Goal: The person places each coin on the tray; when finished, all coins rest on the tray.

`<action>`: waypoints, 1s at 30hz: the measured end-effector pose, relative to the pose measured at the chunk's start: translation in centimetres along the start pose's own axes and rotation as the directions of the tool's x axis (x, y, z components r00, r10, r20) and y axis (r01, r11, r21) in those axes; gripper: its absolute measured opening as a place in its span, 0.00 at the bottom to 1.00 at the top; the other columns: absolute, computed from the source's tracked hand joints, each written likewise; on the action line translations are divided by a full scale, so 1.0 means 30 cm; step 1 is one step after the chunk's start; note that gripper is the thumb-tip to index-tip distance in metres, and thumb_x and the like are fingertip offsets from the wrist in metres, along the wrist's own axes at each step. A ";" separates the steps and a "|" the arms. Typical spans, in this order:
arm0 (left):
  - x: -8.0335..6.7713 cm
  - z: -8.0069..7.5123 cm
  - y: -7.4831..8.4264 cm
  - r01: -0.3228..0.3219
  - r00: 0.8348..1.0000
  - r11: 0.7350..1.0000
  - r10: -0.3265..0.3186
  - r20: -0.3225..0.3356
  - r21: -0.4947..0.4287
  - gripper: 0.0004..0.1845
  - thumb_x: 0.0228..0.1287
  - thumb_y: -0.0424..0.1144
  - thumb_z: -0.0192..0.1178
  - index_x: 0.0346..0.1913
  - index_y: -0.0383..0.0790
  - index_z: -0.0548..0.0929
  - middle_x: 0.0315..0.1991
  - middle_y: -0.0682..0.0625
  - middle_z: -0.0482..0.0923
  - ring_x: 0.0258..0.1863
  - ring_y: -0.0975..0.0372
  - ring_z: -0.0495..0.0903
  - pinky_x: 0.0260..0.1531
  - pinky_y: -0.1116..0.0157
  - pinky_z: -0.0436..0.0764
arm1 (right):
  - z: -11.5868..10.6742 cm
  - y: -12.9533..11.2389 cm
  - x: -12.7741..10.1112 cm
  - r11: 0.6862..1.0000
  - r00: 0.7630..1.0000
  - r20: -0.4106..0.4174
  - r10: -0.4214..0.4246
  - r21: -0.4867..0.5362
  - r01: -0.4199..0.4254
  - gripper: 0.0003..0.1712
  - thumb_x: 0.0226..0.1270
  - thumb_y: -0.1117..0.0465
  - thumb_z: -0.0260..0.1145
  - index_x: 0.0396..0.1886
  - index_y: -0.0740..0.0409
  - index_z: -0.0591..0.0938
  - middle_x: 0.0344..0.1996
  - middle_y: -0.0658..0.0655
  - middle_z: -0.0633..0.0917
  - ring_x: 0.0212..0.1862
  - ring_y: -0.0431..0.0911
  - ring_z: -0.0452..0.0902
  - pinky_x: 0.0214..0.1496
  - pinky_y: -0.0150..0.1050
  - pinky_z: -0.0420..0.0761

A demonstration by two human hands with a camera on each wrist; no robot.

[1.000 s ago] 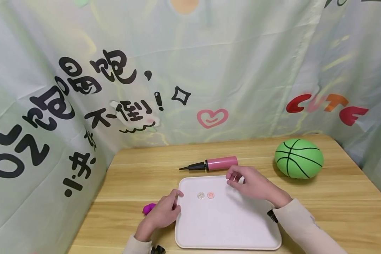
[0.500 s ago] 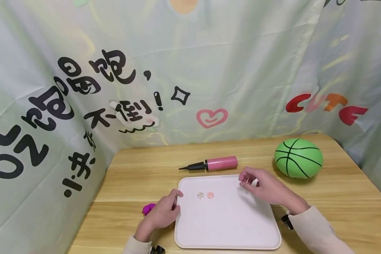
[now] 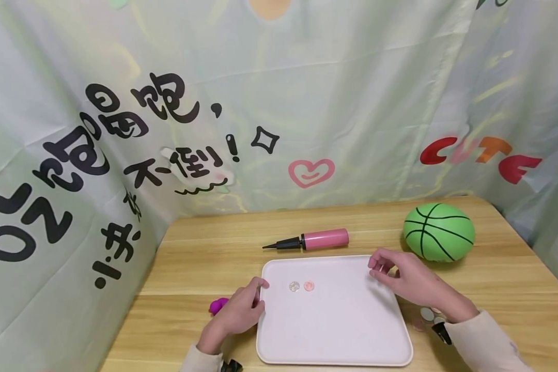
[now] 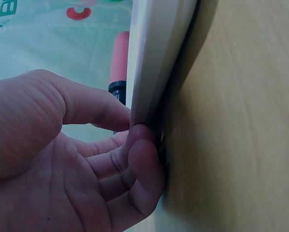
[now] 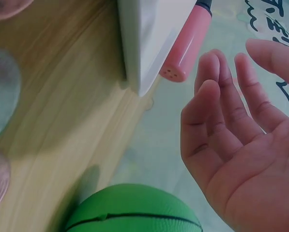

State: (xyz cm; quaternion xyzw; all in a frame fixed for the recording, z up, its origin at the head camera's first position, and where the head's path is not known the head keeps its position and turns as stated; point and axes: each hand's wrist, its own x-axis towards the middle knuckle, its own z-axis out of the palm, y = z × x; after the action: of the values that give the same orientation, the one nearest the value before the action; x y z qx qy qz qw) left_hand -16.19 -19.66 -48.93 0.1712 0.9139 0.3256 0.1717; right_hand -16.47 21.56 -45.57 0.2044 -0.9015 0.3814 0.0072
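So: only the right hand has moved over the last second. Left hand point(image 3: 239, 315) is parked as before at the tray's point(image 3: 335, 356) left rim, about 9 o'clock of the tray. The wrist view shows its fingertips point(image 4: 143, 150) curled against and under the rim with the thumb on the other side, so it pinches the tray edge and steadies it. A purple bit point(image 3: 217, 305) sits on the surface point(image 3: 190, 258) just left of that hand; can't tell what it is.

Two discs point(image 3: 301, 285), one silver and one pink, lie side by side on the tray toward its 10 o'clock corner, unmoved. The pump point(image 3: 313, 240) lies at 12 o'clock, just off the tray's far rim, also unmoved.

Right hand point(image 3: 409, 281) slid from the tray's far middle out to the 2 o'clock corner, over the right rim. It is empty: fingers point(image 5: 217, 96) loosely bent and apart, palm showing in the wrist view, touching nothing. Forearm runs back toward 5 o'clock.

More discs point(image 3: 427, 314) lie on the surface just right of the tray, beside the right wrist. My read: it's heading to fetch one of those. The ball point(image 3: 439, 232) sits at 2 o'clock, just beyond the hand.
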 end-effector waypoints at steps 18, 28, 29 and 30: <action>-0.007 -0.004 0.006 -0.012 1.000 1.000 0.012 -0.007 -0.009 0.19 0.73 0.32 0.55 0.64 0.38 0.70 0.27 0.53 0.71 0.24 0.67 0.69 0.27 0.71 0.70 | -0.060 0.055 -0.090 0.998 0.999 -0.031 0.038 -0.049 -0.040 0.06 0.69 0.62 0.71 0.40 0.48 0.81 0.32 0.46 0.84 0.35 0.31 0.77 0.32 0.32 0.78; -0.004 -0.002 0.006 -0.016 1.000 1.000 0.016 -0.010 -0.007 0.19 0.73 0.32 0.55 0.64 0.37 0.71 0.27 0.53 0.71 0.24 0.67 0.68 0.27 0.71 0.70 | -0.070 0.106 -0.126 0.996 0.996 -0.083 -0.023 -0.087 0.016 0.09 0.64 0.66 0.73 0.39 0.50 0.82 0.32 0.44 0.85 0.35 0.28 0.77 0.34 0.32 0.81; -0.003 -0.002 0.005 -0.018 1.000 1.000 0.018 -0.010 -0.006 0.19 0.73 0.32 0.55 0.64 0.37 0.71 0.27 0.54 0.71 0.24 0.67 0.68 0.27 0.71 0.70 | -0.072 0.110 -0.130 0.996 0.996 -0.088 -0.026 -0.091 0.018 0.10 0.64 0.67 0.73 0.39 0.50 0.82 0.32 0.44 0.85 0.35 0.28 0.77 0.35 0.32 0.81; -0.003 -0.001 0.004 -0.020 1.000 1.000 0.020 -0.010 -0.007 0.19 0.73 0.32 0.55 0.64 0.37 0.71 0.27 0.54 0.71 0.24 0.67 0.68 0.27 0.71 0.70 | -0.075 0.114 -0.134 0.995 0.996 -0.089 -0.024 -0.097 0.016 0.10 0.63 0.67 0.73 0.39 0.50 0.82 0.33 0.44 0.85 0.35 0.28 0.78 0.35 0.32 0.81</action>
State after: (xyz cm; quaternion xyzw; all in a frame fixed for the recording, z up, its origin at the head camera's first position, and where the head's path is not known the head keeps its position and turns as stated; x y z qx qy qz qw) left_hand -16.10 -19.64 -48.82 0.1781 0.9118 0.3315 0.1644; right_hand -14.40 26.72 -47.01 0.1955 -0.9155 0.3461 0.0616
